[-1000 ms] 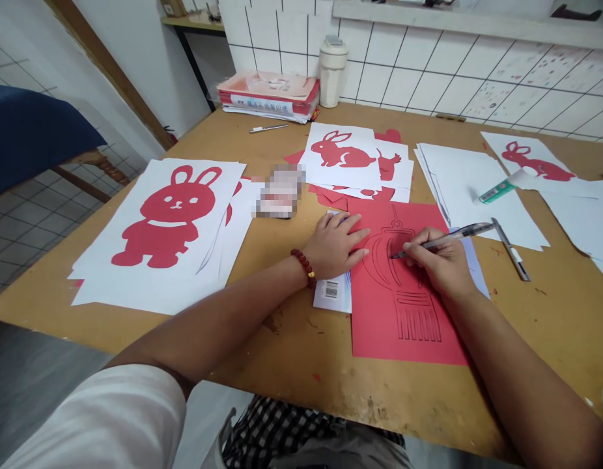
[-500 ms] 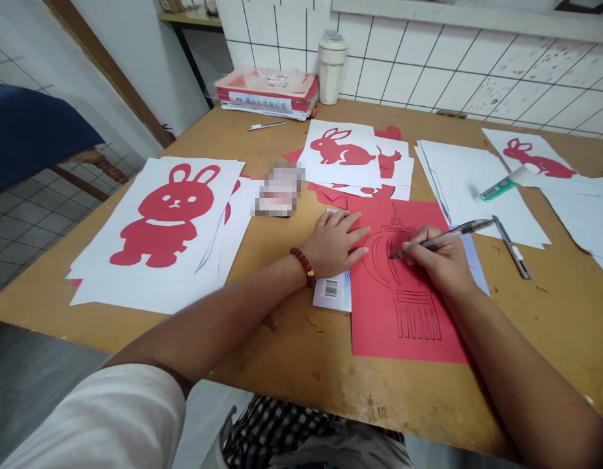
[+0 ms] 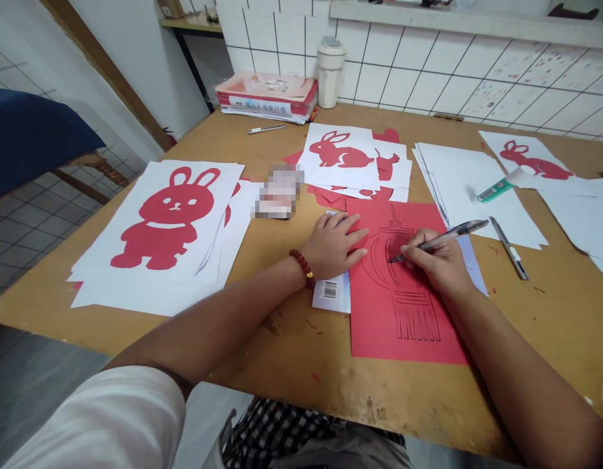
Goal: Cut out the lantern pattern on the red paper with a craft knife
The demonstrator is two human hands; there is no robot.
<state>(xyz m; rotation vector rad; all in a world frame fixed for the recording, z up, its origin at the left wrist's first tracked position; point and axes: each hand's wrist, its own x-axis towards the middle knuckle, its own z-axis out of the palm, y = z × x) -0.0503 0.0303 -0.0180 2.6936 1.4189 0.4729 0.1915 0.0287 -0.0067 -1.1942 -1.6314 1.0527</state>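
A sheet of red paper lies in front of me, bearing a dark line drawing of a lantern with a fringe. My right hand is closed round a pen, whose tip meets the paper inside the lantern's body. My left hand lies flat with fingers spread, its fingertips on the red sheet's left edge. Beneath that sheet and hand sits a pale booklet with a barcode, partly covered. Part of the drawing is hidden behind my right hand.
White sheets with a red rabbit lie left; another rabbit sheet lies behind the red paper. At right are blank sheets, a glue stick and a slim cutter. A white tumbler and paper packs stand at the back.
The pen tip has moved slightly down along the lantern's inner line, with my right hand shifting a little. My left hand stays in place on the paper.
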